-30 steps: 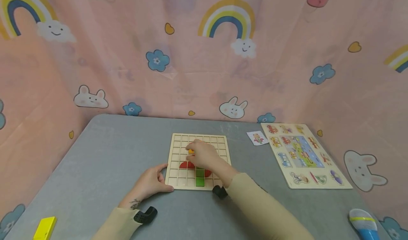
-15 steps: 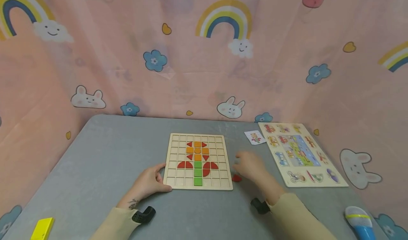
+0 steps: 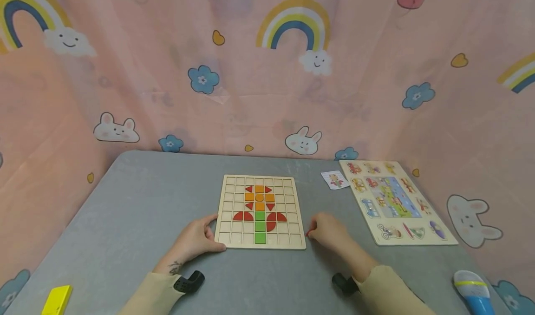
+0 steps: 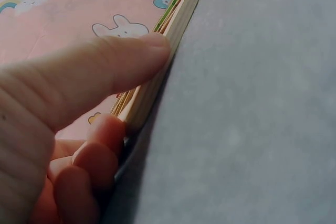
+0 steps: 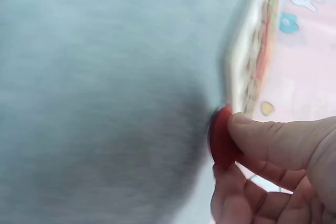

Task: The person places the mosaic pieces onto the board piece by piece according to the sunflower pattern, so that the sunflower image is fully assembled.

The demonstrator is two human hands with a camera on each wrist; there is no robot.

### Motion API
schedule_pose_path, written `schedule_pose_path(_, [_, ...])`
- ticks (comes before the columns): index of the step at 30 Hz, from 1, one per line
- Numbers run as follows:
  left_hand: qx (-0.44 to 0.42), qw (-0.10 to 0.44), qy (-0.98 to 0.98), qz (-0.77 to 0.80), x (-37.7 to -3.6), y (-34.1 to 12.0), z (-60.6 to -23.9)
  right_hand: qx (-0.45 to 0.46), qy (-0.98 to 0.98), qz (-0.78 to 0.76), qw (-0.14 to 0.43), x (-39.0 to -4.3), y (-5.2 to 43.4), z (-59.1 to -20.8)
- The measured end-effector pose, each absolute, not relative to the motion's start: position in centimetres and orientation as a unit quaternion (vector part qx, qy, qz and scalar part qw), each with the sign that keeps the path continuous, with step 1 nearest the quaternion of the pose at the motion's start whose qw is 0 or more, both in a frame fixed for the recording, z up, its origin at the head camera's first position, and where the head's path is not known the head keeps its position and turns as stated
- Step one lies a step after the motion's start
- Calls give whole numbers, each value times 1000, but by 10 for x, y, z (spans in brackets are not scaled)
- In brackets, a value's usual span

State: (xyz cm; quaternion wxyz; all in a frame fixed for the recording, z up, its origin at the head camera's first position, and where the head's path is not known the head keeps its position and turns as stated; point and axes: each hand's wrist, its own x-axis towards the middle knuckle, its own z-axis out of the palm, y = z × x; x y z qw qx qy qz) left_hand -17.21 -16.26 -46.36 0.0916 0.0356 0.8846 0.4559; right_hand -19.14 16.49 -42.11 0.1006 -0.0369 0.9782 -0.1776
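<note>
A wooden grid board (image 3: 238, 239) lies on the table, bearing a flower-like pattern of orange squares, red triangles, green squares (image 3: 260, 226) and red quarter-circle pieces (image 3: 276, 220). My left hand (image 3: 195, 239) holds the board's near left corner, thumb along the near edge and index finger at the left side. In the left wrist view the thumb (image 4: 139, 61) presses the board's edge while the other fingers curl beside the corner. Just right of the board, my right hand (image 3: 330, 232) pinches a red piece with a curved edge (image 5: 221, 137) between thumb and fingers; its full outline is partly hidden.
A small picture card (image 3: 335, 180) lies behind the right hand, against a large wooden picture puzzle (image 3: 418, 233). A blue toy microphone (image 3: 474, 289) is at the near right. A yellow block (image 3: 57, 299) sits at the near left. A patterned pink curtain (image 3: 251, 110) hangs behind.
My right hand has moved from over the board to the table at its right, and now pinches the red piece that was lying there. My left hand stays at the corner.
</note>
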Motion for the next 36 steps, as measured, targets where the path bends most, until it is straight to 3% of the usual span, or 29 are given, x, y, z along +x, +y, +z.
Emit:
schedule_pose_path(5, [32,93,883,458,-172,-163,-463,-31,949,-298,101,-206,147,-405])
schedule_pose_path(13, [28,95,884,457,-173,-162,-462,-77,887,-438,120,-214,79,-396])
schedule_pose_path(20, [34,100,883,457,-173,-162,-461,-149,924,-334,113,-212,45,-411])
schedule_pose_path(36, [32,96,884,456,-172,-162,-464,-145,958,-227,98,-209,38,-415])
